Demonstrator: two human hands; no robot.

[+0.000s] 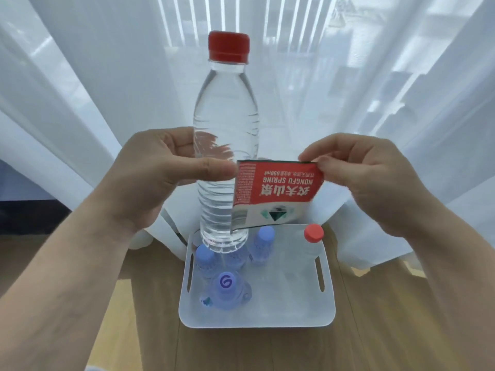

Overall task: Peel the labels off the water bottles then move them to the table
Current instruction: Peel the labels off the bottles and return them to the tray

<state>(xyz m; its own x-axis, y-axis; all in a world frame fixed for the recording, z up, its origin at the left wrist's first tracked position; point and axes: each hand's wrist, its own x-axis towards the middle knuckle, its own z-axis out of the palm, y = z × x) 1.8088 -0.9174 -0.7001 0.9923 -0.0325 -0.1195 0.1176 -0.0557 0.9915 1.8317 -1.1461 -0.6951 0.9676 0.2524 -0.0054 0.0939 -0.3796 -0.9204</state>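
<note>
While pinching the label [278,191] in the right grip [375,180], hold the bottle [226,111] clenched in the left grip [150,178] and pull sideways, slow-ish.

White handled tray [281,306] sits before sheer white curtains [93,76].

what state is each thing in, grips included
held bottle, upright, red cap on
label, peeled out sideways, one edge at the bottle
left grip, curled round the held bottle
right grip, pinching the label's corner
blue-capped bottles, capped, standing in the tray
red-capped bottle, capped, in tray's far right corner
tray, on the wooden surface
</note>
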